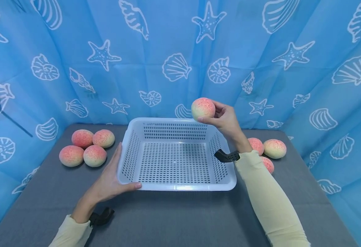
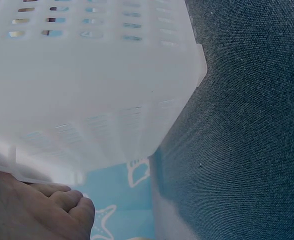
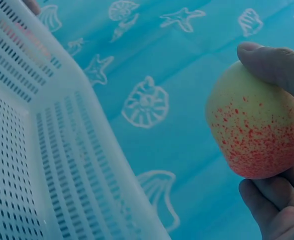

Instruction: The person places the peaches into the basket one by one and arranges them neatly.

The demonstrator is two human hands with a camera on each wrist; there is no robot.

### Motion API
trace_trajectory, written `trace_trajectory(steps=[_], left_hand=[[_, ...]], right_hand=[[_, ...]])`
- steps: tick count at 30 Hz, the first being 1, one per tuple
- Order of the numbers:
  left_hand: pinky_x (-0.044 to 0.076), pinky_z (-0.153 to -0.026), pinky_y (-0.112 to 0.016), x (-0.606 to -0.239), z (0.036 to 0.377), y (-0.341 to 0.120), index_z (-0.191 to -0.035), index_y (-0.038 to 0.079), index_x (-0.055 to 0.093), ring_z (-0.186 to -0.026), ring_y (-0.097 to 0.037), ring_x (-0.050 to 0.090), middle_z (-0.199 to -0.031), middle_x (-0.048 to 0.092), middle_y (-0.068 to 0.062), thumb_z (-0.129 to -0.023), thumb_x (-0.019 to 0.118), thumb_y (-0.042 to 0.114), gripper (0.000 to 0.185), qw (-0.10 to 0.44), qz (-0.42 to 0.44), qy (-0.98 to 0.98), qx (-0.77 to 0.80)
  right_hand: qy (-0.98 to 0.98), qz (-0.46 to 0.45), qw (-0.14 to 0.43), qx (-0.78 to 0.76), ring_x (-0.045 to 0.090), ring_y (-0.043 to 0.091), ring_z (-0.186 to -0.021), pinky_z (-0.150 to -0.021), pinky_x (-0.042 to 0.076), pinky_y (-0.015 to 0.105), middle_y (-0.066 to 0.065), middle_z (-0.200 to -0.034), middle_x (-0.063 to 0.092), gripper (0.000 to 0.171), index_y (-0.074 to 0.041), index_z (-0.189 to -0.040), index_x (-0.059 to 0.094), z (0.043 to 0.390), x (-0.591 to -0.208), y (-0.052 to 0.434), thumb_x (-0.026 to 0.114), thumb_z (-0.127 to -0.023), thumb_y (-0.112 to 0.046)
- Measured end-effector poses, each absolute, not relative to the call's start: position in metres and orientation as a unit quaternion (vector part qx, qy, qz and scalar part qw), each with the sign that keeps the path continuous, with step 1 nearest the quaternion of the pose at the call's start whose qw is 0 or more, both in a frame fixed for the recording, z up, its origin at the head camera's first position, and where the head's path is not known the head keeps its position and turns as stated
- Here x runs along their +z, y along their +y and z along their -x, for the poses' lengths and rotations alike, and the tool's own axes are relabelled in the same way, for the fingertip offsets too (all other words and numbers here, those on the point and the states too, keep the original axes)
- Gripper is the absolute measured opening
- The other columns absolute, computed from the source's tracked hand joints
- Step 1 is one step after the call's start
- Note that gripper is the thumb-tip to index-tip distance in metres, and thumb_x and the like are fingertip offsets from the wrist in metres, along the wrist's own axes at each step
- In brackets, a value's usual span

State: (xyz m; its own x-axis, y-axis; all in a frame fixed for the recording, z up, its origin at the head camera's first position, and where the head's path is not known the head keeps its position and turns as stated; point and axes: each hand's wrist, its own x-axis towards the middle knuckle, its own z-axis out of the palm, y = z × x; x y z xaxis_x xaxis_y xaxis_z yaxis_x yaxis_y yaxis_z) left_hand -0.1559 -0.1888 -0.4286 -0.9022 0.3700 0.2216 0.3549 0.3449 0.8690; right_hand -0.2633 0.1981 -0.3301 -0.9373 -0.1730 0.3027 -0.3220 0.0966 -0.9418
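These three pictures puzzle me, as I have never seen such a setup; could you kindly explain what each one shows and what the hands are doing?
No machine here: a person works with bare hands and wears three cameras. The wide picture comes from the head and looks down at a grey table walled with blue seashell cloth. On it stands a white perforated basket, with nothing visible inside. The left hand rests flat against its left side; the left wrist view shows that basket wall close up. The right hand holds a peach above the basket's far rim; the right wrist view shows it between the fingers. Four peaches lie left of the basket, three more right.
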Motion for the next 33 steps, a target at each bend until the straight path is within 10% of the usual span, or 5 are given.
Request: trace_trajectory(steps=[33], left_hand=[[0.060,-0.084,-0.042,-0.429,0.155,-0.192,-0.163,0.027,-0.010,-0.124,-0.042,0.053,-0.165,0.014,-0.012,-0.073,0.094,0.029,0.137,0.015,-0.212,0.836,0.507]], right_hand=[[-0.732,-0.225,-0.110,0.634,0.067,0.022,-0.106,-0.091,0.057,0.034,0.007,-0.123,0.068,0.066,-0.006,-0.138,0.061,0.296,-0.384,0.057,0.088,-0.079,-0.009]])
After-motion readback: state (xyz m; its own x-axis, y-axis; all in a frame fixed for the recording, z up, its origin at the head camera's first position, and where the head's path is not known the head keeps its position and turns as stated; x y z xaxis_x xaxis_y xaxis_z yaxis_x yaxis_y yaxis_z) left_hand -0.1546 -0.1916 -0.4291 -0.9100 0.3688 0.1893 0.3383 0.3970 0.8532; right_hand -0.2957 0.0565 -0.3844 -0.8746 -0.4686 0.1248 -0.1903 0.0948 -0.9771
